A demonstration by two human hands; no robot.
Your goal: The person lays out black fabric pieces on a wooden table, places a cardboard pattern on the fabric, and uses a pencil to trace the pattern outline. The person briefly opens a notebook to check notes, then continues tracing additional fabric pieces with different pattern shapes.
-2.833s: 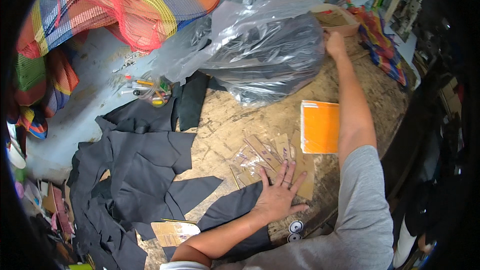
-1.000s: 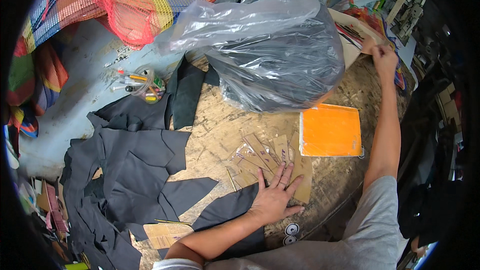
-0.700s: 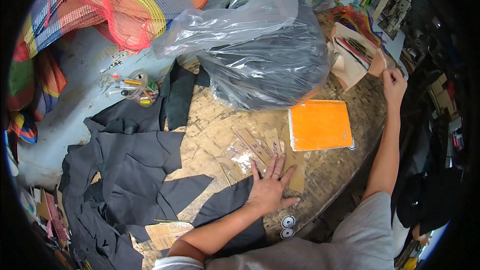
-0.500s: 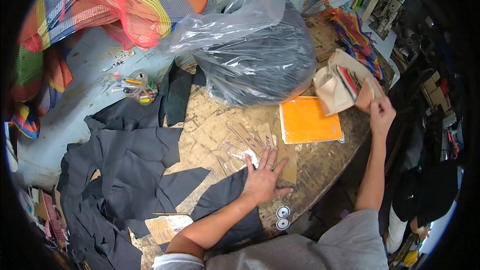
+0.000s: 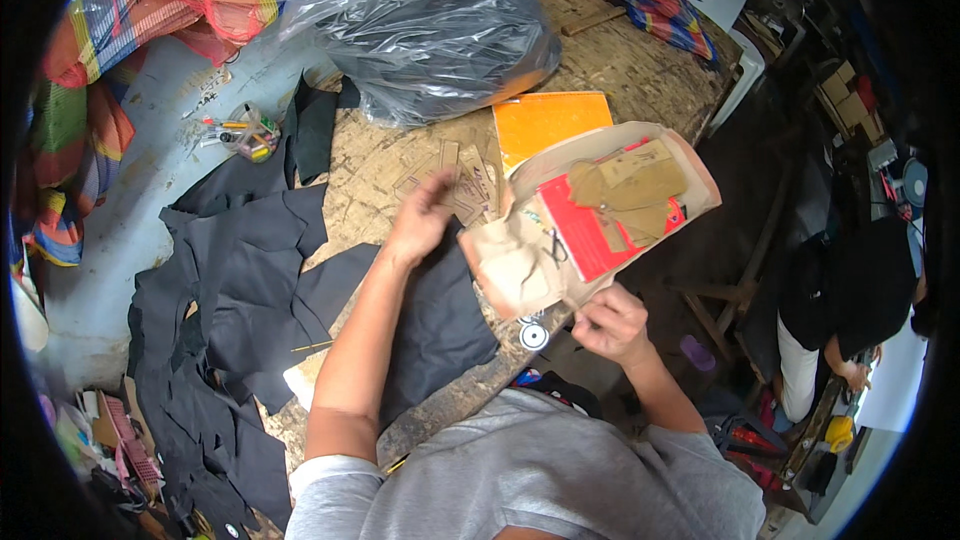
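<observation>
Tan box (image 5: pixel 545 165), red booklet (image 5: pixel 572 240) inside

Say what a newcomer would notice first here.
Likely first, the open tan box right of centre, its near edge held by the right hand, a bright red flat item inside. Beyond it lies an orange booklet, and farther up a clear plastic bag. Black sheet pieces spread across the left.

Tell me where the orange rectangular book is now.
In the head view, the orange rectangular book lies on the wooden table, above and right of centre, between the clear plastic bag and the open tan box.
</observation>
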